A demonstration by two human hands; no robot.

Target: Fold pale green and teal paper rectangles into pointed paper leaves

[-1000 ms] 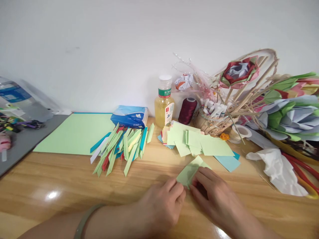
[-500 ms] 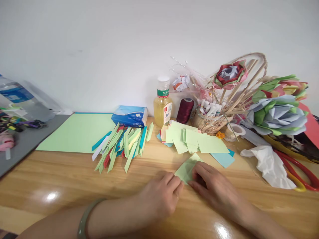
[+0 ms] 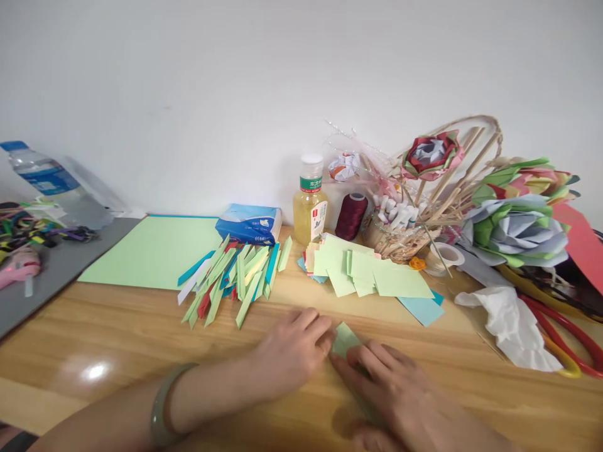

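A small sheet of light green paper (image 3: 345, 339) lies on the wooden table, turned at a slant and narrower than a square, much of it covered by my fingers. My left hand (image 3: 296, 344), wearing a bangle (image 3: 162, 405), has its fingers curled in at the paper's left edge. Over the paper's right and lower part rests my right hand (image 3: 393, 386), slightly blurred, fingers bent onto it and thumb lower down. Behind them is a spread of green paper pieces (image 3: 402, 279), with blue paper (image 3: 423, 309) beneath. Folded paper strips (image 3: 245, 276) lie heaped to the left.
Along the wall stand a tissue pack (image 3: 247, 224), a bottle of yellow liquid (image 3: 309, 207), dark red thread (image 3: 352, 216) and a basket (image 3: 393, 242) with paper flowers (image 3: 518, 229). Scissors (image 3: 565, 339) and crumpled tissue (image 3: 518, 326) lie right; a large green sheet (image 3: 151, 254) lies left.
The paper has turned and now shows as a narrower strip. My right hand has moved down along it, and my left hand has shifted slightly up and left. The view has shifted a little.
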